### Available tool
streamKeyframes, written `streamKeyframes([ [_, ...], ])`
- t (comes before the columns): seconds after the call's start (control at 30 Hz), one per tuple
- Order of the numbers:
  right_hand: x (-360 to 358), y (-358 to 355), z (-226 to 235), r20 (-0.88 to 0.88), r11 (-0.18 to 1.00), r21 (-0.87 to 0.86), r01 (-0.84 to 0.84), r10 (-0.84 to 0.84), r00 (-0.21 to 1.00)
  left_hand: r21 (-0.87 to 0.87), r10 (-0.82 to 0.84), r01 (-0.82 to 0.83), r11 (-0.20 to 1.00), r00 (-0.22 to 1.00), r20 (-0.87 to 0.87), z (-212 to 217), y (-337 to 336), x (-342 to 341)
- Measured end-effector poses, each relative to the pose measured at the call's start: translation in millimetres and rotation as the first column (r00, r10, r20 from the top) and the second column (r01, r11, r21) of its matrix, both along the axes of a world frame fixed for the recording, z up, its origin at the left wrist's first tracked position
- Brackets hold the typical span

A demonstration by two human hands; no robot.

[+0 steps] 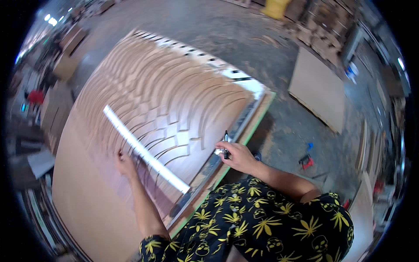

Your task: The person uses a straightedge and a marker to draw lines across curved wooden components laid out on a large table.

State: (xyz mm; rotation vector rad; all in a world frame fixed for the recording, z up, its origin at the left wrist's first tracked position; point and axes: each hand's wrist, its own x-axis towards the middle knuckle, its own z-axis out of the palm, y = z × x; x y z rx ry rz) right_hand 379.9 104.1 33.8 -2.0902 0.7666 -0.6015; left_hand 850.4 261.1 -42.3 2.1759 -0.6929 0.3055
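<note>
My right hand (239, 158) is closed around a black marker (226, 142) that stands nearly upright between the fingers, at the near right edge of the work table. Something small and whitish shows by those fingertips, too unclear to name. A long white straightedge (146, 149) lies slantwise across a brown wood panel (78, 192) with rows of curved grooves. Just left of the straightedge, my left hand (125, 164) is over the panel, apart from the strip. Its fingers are loosely bent with a gap between them, and I see nothing held.
A white strip with dark slots (205, 56) runs along the panel's far edge. Green edging (257, 120) borders the table. On the floor to the right are a flat board (318, 87) and a red-and-black tool (307, 162). Stacked wood pieces (321, 26) stand at the far right.
</note>
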Motion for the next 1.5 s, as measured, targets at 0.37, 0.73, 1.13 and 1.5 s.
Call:
streamKeyframes([
  [0.37,-240,-88,-19,-0.023,0.858,0.210,0.468,-0.474,0.880,-0.158,-0.669,0.654,0.739,0.740,-0.067,75,-228,-425],
  [0.73,-394,-261,3,0.259,0.703,0.425,0.570,-0.698,0.668,-0.440,-0.825,0.777,0.450,0.173,-0.538,80,-423,-638],
  [1.13,-427,-527,3,-0.220,0.831,0.173,0.529,-0.490,0.843,-0.250,-0.551,0.701,0.668,0.240,-0.799,-48,-680,-643],
  [1.5,-548,-803,-90,-0.612,0.831,0.113,0.545,-0.374,0.696,-0.075,-0.862,0.923,0.377,0.320,-0.393,4,-943,-607],
])
